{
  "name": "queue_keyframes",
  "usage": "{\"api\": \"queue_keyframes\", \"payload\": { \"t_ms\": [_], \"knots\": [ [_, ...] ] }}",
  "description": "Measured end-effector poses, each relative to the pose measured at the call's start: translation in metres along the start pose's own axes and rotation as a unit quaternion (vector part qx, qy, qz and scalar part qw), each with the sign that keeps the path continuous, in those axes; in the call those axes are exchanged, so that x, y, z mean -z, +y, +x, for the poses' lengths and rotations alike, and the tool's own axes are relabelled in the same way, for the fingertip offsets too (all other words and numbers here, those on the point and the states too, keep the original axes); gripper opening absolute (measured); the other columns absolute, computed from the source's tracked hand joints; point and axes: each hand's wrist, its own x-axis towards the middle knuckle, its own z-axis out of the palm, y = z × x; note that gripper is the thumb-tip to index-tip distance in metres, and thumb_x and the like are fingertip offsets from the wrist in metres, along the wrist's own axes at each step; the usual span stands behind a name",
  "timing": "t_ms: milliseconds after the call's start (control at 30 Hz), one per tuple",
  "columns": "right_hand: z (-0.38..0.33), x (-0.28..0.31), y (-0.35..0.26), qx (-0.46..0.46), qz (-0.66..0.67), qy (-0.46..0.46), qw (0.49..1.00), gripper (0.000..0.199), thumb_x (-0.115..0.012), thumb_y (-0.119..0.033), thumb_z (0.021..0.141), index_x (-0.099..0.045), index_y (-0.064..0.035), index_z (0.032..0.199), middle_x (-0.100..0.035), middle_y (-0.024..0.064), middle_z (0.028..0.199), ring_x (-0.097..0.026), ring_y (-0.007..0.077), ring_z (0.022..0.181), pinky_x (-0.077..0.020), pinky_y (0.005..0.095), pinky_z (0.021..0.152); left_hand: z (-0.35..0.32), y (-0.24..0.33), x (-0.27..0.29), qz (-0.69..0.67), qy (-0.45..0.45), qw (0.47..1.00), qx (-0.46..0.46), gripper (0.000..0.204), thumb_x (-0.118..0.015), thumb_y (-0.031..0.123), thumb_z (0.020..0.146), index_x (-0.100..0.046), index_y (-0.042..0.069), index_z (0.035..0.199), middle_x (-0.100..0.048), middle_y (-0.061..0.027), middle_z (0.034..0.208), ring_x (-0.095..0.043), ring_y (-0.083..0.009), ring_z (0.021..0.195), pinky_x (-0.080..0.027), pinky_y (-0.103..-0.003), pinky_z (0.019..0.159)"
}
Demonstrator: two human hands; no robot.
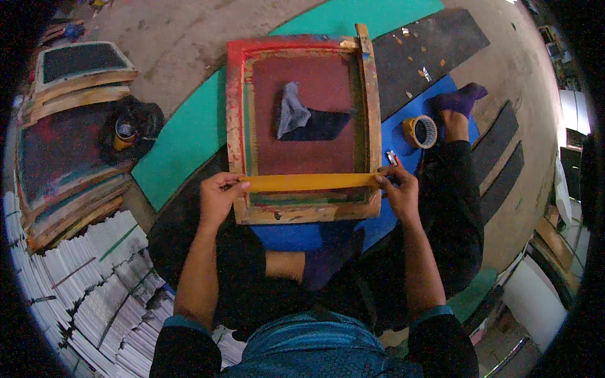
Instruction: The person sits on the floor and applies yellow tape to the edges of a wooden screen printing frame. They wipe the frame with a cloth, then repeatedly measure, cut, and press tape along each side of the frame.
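A strip of yellow-brown adhesive tape (309, 183) stretches level between my two hands, across the near part of a wooden screen-printing frame (234, 120). My left hand (217, 196) pinches the tape's left end at the frame's left side. At the right side my right hand (400, 192) pinches the other end between thumb and fingers. Whether the strip touches the mesh along its length I cannot tell. The reddish-brown mesh (271, 154) bears a crumpled grey cloth (292, 113) beside a dark patch (328, 125).
A roll of tape (420, 132) stands on the blue mat (394, 135) by my right foot, near a small red-and-white cutter (394, 158). More wooden frames (85, 97) are stacked at left, with a black plastic bag (146, 123) on them. Bundled white paper stacks (94, 277) fill the lower left.
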Motion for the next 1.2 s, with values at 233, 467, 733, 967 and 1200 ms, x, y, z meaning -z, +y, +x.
{"api": "queue_keyframes", "payload": {
  "t_ms": [233,467,733,967,1200],
  "knots": [
    [0.004,-0.006,-0.019,-0.07,0.089,-0.012,0.994,0.014,-0.072,-0.009,0.091,-0.068,0.0019,0.099,-0.069,0.0055,0.082,-0.064,0.0108,0.07,-0.052,0.024,0.063,0.009,-0.003,0.003,0.018,-0.001,1.0,0.001,0.018,-0.08,0.006,0.084,-0.072,-0.005,0.095,-0.073,-0.0065,0.084,-0.066,-0.0096,0.072,-0.053,-0.025,0.066],
    [0.006,-0.007,-0.02,-0.081,0.071,-0.023,0.994,0.015,-0.073,-0.009,0.09,-0.069,0.0031,0.097,-0.069,0.0062,0.08,-0.061,0.0107,0.066,-0.0503,0.0247,0.06,0.011,-0.005,0.003,-0.002,-0.013,1.0,-0.011,0.011,-0.078,0.005,0.085,-0.071,-0.003,0.089,-0.07,-0.0032,0.08,-0.062,-0.0086,0.068,-0.051,-0.023,0.064],
    [0.005,-0.007,-0.01,-0.076,0.042,-0.034,0.996,0.013,-0.072,-0.007,0.091,-0.068,0.0037,0.097,-0.069,0.007,0.08,-0.063,0.0119,0.065,-0.0507,0.0261,0.058,0.007,0.011,0.003,0.011,-0.017,1.0,0.002,0.01,-0.077,0.006,0.087,-0.07,-0.002,0.086,-0.069,-0.0034,0.076,-0.061,-0.0078,0.065,-0.05,-0.023,0.062],
    [-0.006,-0.012,0.007,-0.076,0.003,-0.044,0.996,0.014,-0.071,-0.005,0.091,-0.066,0.0044,0.1,-0.07,0.0092,0.08,-0.067,0.0135,0.068,-0.052,0.0272,0.059,0.003,0.001,0.002,-0.023,-0.053,0.997,0.057,0.015,-0.078,0.008,0.086,-0.07,-0.003,0.093,-0.069,-0.0032,0.075,-0.062,-0.0074,0.065,-0.051,-0.024,0.061],
    [-0.01,-0.016,-0.012,-0.09,-0.044,-0.035,0.994,0.015,-0.07,-0.002,0.09,-0.066,0.0017,0.105,-0.069,0.0081,0.077,-0.066,0.0128,0.068,-0.0525,0.028,0.062,-0.002,-0.01,-0.001,0.023,-0.051,0.998,0.037,0.016,-0.079,0.008,0.084,-0.07,-0.003,0.093,-0.07,-0.0039,0.077,-0.062,-0.0084,0.067,-0.051,-0.025,0.061]
  ]
}}
